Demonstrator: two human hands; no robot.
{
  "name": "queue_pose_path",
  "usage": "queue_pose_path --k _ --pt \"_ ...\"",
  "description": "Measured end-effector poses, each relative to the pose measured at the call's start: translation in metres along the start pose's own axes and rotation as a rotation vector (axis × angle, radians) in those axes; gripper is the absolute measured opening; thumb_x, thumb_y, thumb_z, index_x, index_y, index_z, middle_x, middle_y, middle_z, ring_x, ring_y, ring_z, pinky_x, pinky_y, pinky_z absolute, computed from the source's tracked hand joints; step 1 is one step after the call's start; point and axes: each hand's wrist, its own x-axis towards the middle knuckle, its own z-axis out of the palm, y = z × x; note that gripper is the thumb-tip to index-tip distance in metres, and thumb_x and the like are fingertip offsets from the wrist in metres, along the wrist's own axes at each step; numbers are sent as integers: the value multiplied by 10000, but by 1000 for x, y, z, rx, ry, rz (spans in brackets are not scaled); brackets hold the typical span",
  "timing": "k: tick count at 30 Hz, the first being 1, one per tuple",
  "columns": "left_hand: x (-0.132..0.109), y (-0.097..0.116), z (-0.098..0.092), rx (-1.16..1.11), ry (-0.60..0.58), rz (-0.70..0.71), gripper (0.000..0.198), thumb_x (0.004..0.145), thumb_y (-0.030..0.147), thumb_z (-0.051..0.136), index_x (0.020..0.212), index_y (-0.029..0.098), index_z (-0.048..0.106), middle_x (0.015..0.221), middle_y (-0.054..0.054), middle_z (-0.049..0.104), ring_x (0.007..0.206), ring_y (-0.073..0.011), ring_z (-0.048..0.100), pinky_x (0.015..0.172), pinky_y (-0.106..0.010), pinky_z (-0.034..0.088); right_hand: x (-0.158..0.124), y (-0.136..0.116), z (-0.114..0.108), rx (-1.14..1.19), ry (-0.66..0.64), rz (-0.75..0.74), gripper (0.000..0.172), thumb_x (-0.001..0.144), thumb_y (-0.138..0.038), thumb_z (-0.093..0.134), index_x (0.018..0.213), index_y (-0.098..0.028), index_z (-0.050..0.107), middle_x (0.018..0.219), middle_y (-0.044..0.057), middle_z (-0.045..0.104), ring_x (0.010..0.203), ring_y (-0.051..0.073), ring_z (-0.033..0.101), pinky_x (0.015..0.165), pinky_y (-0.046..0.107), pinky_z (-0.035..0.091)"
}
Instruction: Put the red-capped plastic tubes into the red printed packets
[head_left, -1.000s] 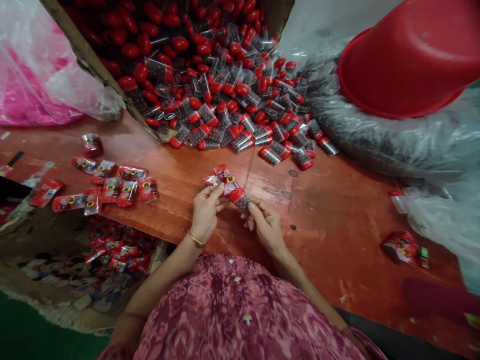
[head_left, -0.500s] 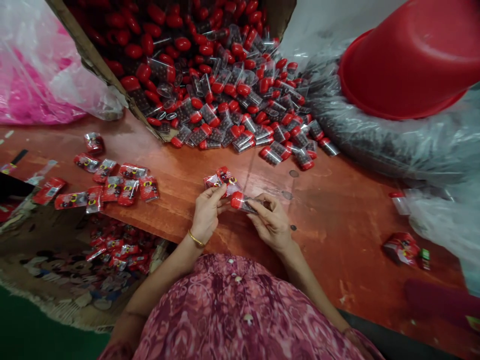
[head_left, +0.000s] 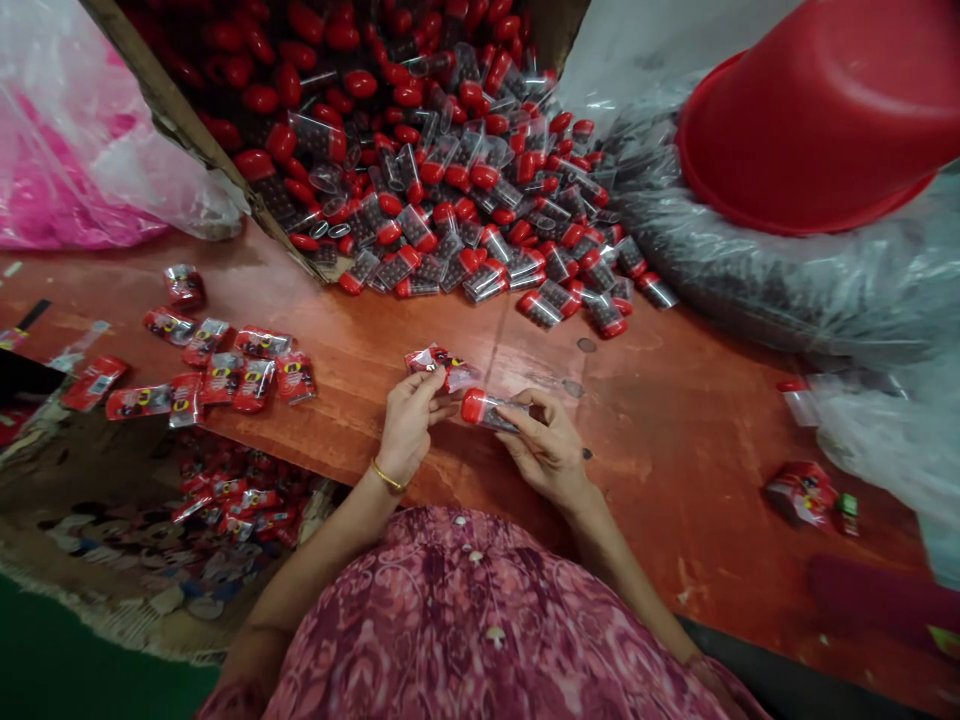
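Red-capped tube (head_left: 489, 409) is lying sideways in the right grip (head_left: 551, 455), pinched by its clear end, nearer the person than the spilled tube pile (head_left: 480, 220); the left grip (head_left: 409, 425) is clutching printed red wrappers (head_left: 439, 365) beside the cap.

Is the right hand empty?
No, the right hand grips a small clear tube with a red cap, while the left hand pinches a red packet.

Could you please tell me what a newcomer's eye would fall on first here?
First, the heap of red-capped tubes spilling from a box at top centre onto the table. Next, the red tub tipped over at top right. At the near edge, the right hand holds one tube and the left hand pinches a wrapper, with red packets lying to the left.
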Motion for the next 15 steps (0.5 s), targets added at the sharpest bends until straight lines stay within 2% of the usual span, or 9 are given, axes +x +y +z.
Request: queue_pose_path --k 6,12,15 --pt "-2 -5 0 89 15 153 373 502 463 767 604 147 598 574 17 626 473 -90 573 509 -202 462 1 -2 -1 12 -16 -7 423 813 -127 559 1192 -315 564 1021 81 546 921 193 552 703 336 484" --pt "-1 -6 -2 101 16 193 349 527 448 755 559 146 582 539 32 584 491 -82 545 537 -201 452 -1 -2 -4 -60 34 -37 466 789 -119 592 1205 -326 549 1012 73 539 912 185 542 707 326 475" --pt "1 -8 -4 103 8 176 362 554 471 734 573 146 575 545 29 574 492 -88 538 533 -209 450 -1 -1 -4 -73 15 -26 444 794 -125 587 1196 -310 555 1018 80 537 915 190 547 708 335 478"
